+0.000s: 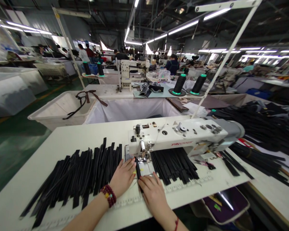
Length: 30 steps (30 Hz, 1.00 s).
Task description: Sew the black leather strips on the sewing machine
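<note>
A narrow black fabric strip [138, 169] runs from under the presser foot of a white sewing machine [163, 138] toward me. My left hand [122, 177] lies palm down to the left of the strip, fingers stretched out, fingertips at its edge close to the foot. Nearer to me, my right hand [153, 193] has its fingertips on the same strip, and its thumb is hidden below. A wide row of black strips [84, 176] covers the table on the left. More black strips [173, 165] lie in a row under the machine arm.
Scissors [205, 164] rest to the right of the machine. Dark strips are heaped on a side table [284, 179]. Behind stand a white-lined bin [132, 109], a plastic tub [60, 106] and black thread cones [179, 84]. A thread-stand pole [226, 59] rises behind the machine.
</note>
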{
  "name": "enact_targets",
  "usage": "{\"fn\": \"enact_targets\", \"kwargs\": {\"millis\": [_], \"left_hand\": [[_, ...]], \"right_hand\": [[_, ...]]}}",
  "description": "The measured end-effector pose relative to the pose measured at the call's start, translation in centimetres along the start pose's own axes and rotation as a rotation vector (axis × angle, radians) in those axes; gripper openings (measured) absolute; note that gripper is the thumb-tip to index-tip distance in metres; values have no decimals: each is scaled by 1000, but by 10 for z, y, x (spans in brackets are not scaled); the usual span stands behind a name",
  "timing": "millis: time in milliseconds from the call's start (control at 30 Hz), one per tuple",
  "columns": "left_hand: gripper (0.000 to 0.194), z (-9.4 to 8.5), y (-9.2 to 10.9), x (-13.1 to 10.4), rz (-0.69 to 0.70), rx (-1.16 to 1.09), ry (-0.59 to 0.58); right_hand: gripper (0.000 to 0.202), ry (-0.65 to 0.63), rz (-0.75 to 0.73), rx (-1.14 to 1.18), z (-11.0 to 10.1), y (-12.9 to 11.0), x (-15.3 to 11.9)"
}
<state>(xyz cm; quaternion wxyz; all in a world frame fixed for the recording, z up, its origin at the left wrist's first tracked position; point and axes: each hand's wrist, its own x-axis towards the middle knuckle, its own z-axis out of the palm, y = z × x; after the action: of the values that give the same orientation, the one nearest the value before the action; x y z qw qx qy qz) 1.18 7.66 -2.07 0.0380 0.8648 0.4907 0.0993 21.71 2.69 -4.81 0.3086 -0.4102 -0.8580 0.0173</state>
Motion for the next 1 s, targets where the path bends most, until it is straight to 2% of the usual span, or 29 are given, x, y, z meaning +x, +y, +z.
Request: {"fn": "enact_targets", "kwargs": {"millis": [167, 400, 533, 767, 1000], "left_hand": [[42, 3, -3, -2, 22, 11, 25], [41, 2, -1, 1, 14, 54, 12], [41, -2, 5, -6, 41, 71, -11], [41, 2, 10, -27, 127, 58, 19], [40, 0, 6, -16, 113, 55, 0]], "right_hand": [[32, 18, 15, 54, -2, -1, 1], [33, -72, 30, 14, -4, -3, 3], [35, -86, 33, 6, -13, -11, -7], [30, 23, 4, 17, -21, -25, -33], [25, -57, 31, 7, -20, -19, -16]]}}
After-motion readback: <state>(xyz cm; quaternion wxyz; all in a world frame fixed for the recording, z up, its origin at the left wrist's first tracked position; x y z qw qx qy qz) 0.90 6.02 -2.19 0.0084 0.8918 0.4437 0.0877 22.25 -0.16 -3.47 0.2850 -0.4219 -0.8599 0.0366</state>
